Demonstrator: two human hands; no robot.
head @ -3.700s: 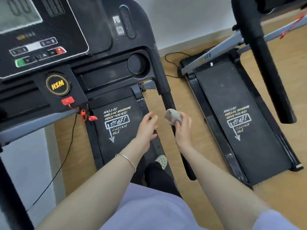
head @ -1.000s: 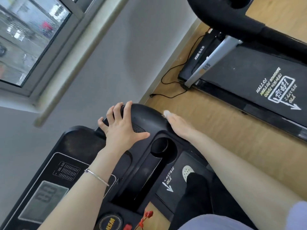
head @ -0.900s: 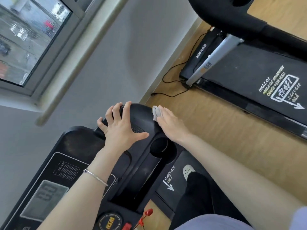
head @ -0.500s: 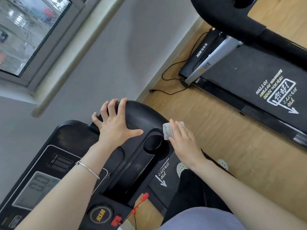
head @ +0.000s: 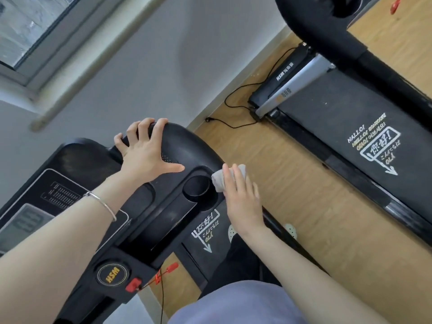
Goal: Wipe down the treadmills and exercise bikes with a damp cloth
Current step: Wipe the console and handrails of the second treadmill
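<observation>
I stand on a black treadmill whose console fills the lower left. My left hand lies spread on the console's rounded top corner, fingers hooked over its far edge. My right hand presses a small grey-white cloth against the console's right edge, just beside the round cup holder. The fingers lie flat over the cloth, which shows at their left side. The treadmill's belt with white lettering shows below the console.
A second treadmill stands to the right across a strip of wooden floor, with a black cable at the wall. A red safety clip hangs from the console. A window is at the upper left.
My right hand with the cloth slid down the console's right edge, from the top corner to beside the cup holder. My left hand stayed on the top corner.
</observation>
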